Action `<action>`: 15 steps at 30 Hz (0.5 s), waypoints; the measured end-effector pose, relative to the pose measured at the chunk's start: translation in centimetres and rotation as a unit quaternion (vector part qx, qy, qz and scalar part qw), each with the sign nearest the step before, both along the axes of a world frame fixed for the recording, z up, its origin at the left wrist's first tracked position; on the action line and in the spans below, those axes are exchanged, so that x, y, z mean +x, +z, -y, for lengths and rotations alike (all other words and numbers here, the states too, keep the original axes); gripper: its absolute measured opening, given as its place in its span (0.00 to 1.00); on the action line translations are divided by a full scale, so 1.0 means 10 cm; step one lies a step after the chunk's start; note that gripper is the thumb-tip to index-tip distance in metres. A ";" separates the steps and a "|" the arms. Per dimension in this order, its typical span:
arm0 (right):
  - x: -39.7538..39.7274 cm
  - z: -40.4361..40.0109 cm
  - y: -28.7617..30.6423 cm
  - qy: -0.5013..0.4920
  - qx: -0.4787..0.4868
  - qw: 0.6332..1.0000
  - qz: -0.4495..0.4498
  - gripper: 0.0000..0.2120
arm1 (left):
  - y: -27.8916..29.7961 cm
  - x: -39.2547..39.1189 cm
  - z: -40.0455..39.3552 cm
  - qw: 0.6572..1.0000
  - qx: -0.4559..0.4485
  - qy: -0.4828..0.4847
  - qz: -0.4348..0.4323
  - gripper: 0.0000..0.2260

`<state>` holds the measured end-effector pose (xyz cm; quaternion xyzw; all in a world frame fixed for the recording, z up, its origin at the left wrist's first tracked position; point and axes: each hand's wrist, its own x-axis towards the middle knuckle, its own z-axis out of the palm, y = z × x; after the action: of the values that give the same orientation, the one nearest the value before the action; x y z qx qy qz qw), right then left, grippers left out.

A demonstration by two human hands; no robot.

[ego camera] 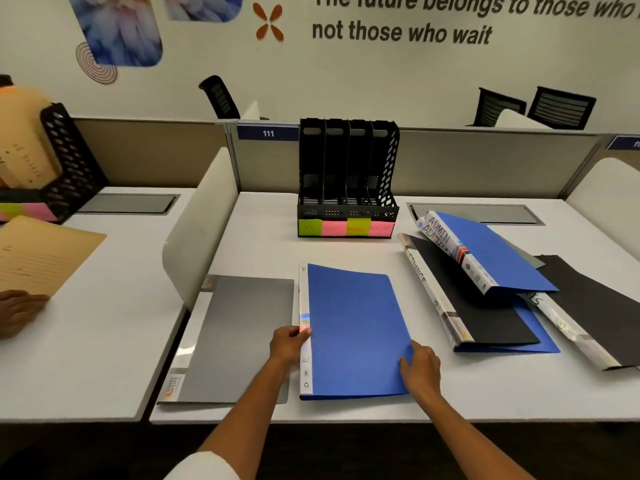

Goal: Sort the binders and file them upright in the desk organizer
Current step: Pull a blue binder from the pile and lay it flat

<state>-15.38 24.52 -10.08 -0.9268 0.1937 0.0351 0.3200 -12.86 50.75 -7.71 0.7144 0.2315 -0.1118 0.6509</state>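
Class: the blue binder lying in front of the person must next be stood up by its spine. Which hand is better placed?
Left, probably. The left hand already grips the blue binder at its spine edge, while the right hand only rests on the cover's near corner.

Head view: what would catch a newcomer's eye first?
The blue binder lying flat at the desk's front centre, with the left hand gripping its spine edge and the right hand on its lower right corner. Behind it stands the black desk organizer, slots unfilled; a jumbled pile of binders lies to the right.
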 end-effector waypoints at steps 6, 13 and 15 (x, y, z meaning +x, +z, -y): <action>-0.12 -0.02 -0.04 0.009 -0.002 1.000 -0.009 0.23 | -0.11 0.05 0.01 0.995 0.096 0.001 0.001 0.10; -0.17 0.04 -0.06 0.043 -0.021 0.999 0.014 0.22 | -0.01 0.08 0.11 0.975 0.221 -0.005 0.022 0.16; -0.17 0.06 -0.06 0.042 -0.015 0.999 0.031 0.22 | 0.05 0.09 0.19 0.966 0.254 -0.007 0.055 0.20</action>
<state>-17.11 23.91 -10.65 -0.9393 0.1455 0.0167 0.3102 -11.96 48.89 -7.19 0.8626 0.2114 -0.0141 0.4593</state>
